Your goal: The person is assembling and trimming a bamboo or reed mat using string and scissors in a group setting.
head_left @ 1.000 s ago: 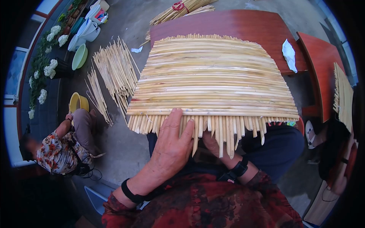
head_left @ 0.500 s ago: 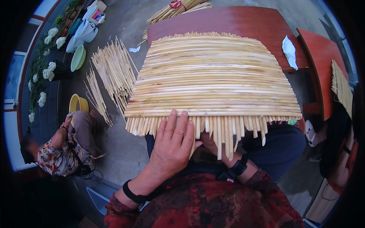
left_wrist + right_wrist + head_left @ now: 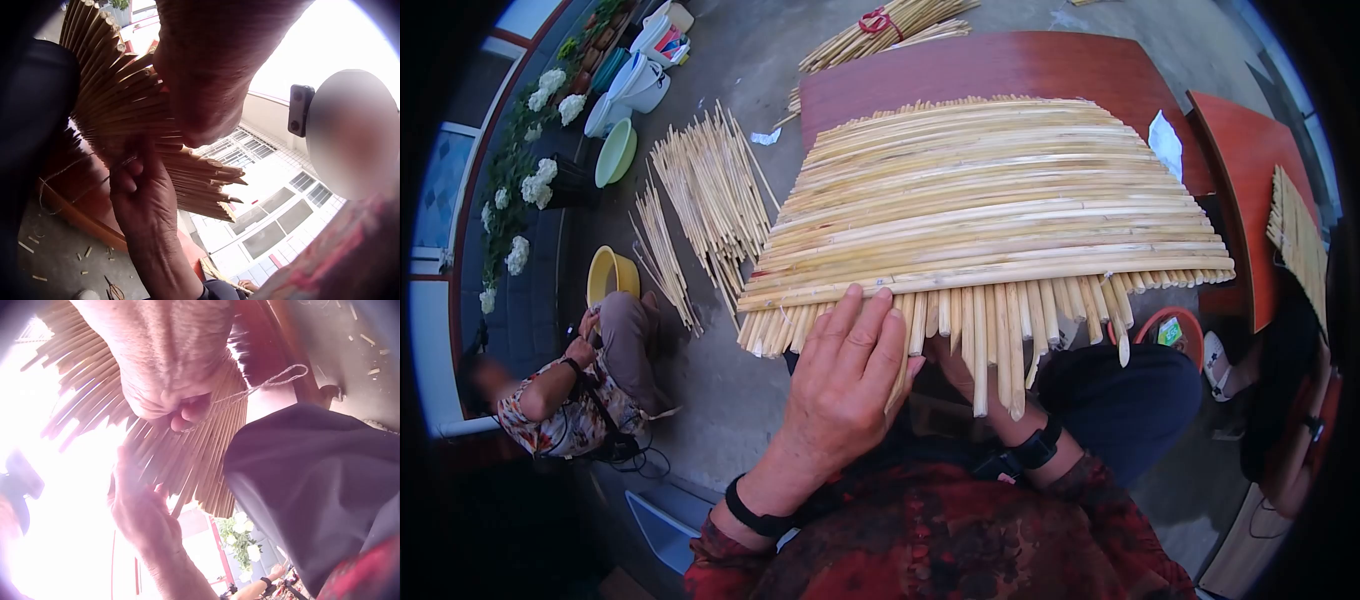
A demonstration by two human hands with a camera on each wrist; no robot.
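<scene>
The grip of the right hand (image 3: 172, 365) was closed on a thin looped string (image 3: 275, 381) beneath the mat of pale stalks (image 3: 1000, 200). The left hand (image 3: 835, 375) lay open, its extended fingers resting on the mat's near edge. The mat spread above the person's lap, its far part over the reddish tabletop (image 3: 1000, 65).

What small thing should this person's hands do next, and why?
Probably the right hand should draw the cord snug: its curled fingers hold it beneath the reed mat, yet a loop of it hangs slack. The left hand lies at the mat's near edge, where it could steady the reeds.
</scene>
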